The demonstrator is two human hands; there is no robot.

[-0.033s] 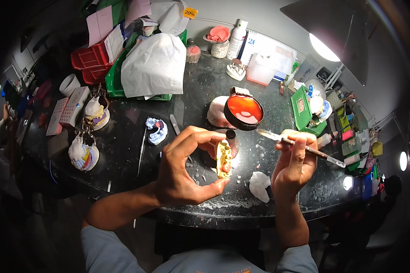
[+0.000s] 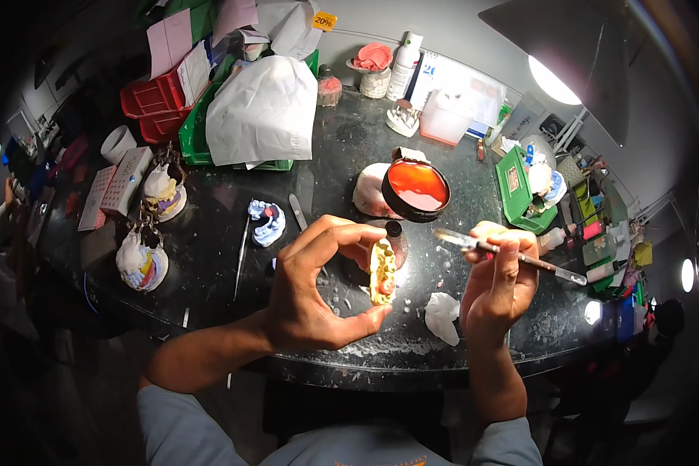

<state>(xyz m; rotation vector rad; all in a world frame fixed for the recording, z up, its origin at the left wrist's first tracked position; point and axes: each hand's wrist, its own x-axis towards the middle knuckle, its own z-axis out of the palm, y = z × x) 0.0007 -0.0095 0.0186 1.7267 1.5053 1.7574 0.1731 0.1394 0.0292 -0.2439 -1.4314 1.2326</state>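
My left hand (image 2: 303, 287) grips a small yellow dental cast (image 2: 382, 268) by its ends, between thumb and fingers. A reddish patch shows near the cast's lower end. My right hand (image 2: 499, 283) pinches a slim wax knife (image 2: 555, 269). Its blade points left, toward the cast but apart from it. Just beyond the hands, a round black pan (image 2: 416, 188) of glossy red wax leans against a whitish-pink lump (image 2: 371, 191). A small dark-capped bottle (image 2: 394, 230) stands behind the cast, partly hidden by it and my left hand.
A blue-white dental cast (image 2: 268, 225) lies left of my hands beside a thin metal tool (image 2: 242, 260). Mounted models (image 2: 142, 264) stand farther left. A crumpled white piece (image 2: 443, 318) lies between my forearms. Green bins (image 2: 520, 194) and a lamp (image 2: 555, 78) are at right.
My right hand has shifted very slightly left with the wax knife, and its blade sits slightly lower. My left hand and the yellow cast look almost unmoved.
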